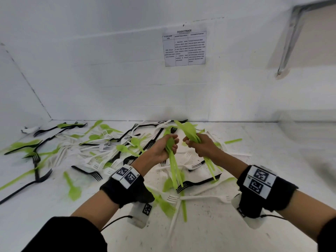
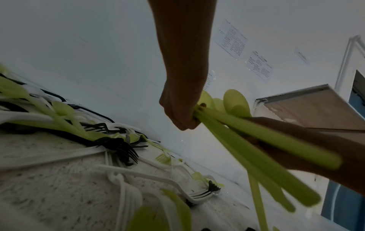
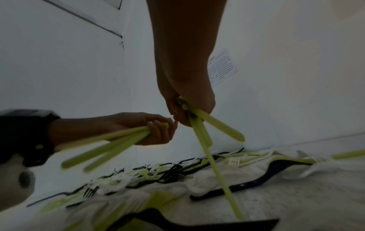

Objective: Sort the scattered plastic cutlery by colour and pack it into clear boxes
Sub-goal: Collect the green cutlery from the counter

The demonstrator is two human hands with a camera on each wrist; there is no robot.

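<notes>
Nearest to me, at about 6 o'clock on the desk (image 1: 272, 233), lie a few loose white forks (image 1: 209, 198) and stray green pieces, untouched. Just beyond them my left hand (image 1: 163, 150) holds a bundle of green spoons (image 1: 174, 170), its fingers (image 3: 158, 131) curled tight round the necks so the handles fan down toward me; at 1 o'clock from it, almost touching, my right hand (image 1: 203, 146) grips a second green bundle (image 1: 189, 130) the same way, bowls pointing up and away, handles splaying below. Both fists are fully closed on plastic, nothing loose in either. I judge these pieces light, thin and slick, stiff along the handle but ready to slide past one another, so a bundle wants holding near the neck, where the pieces stack flattest, and squaring up before it goes anywhere. Further out, from 9 to 12 o'clock, the unsorted heap (image 1: 101, 148) of black forks (image 1: 87, 171), white forks and green spoons sprawls tangled across the desk up to the wall; tines are interlocked there, so I would lift each by its handle end instead of dragging. At 2 o'clock, far right, something pale and blurred may be a clear box (image 1: 307, 128), but I cannot tell. On the wall at 12 o'clock hangs a printed sheet (image 1: 184, 48).
</notes>
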